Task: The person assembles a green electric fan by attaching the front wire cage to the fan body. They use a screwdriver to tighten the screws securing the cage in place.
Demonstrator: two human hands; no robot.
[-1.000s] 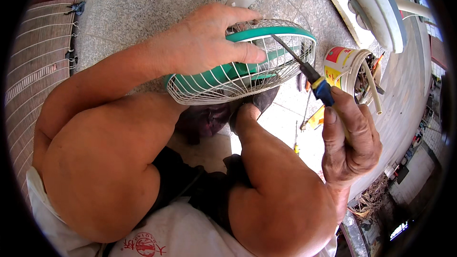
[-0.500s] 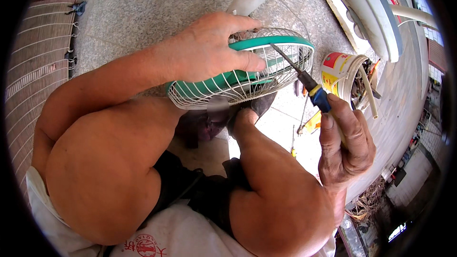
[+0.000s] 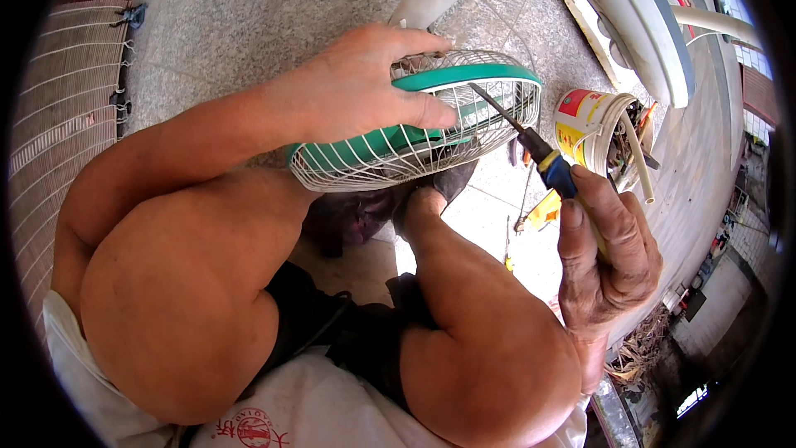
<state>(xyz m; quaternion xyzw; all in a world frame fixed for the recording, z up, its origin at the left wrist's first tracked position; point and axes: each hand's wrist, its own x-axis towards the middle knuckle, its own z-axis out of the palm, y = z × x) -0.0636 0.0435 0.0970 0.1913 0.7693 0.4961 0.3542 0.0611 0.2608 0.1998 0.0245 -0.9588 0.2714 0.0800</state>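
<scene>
Head view, looking down over the person's bent knees: the round white wire fan guard with a teal plastic rim band sits tilted between the knees, above a dark shoe on the pale speckled stone floor. Left hand lies flat over the top of the guard, fingers closed round the teal rim, thumb along the band; it grips and steadies the guard. Right hand is wrapped shut around the blue-and-yellow handled screwdriver with a dark steel shaft, forefinger lying up the handle; the shaft slants up and left, tip at the wires just inside the far rim of the guard. Whether the tip is seated on a screw or clip cannot be told; the spot is too small. Risks, as judged: the tip could slip off the thin round wires under push, since the guard is held by one hand only and rests on nothing firm; a slip would send the shaft toward the left fingers, which sit near its line. Prying hard could bend a wire or crack the teal band. A tilt of the guard could shift it off the knees. Close on the right stands a white plastic bucket with a red and yellow label, holding tools and a pale tube; a wide swing of the right elbow might knock it. A white fan base with push buttons lies beyond it.
</scene>
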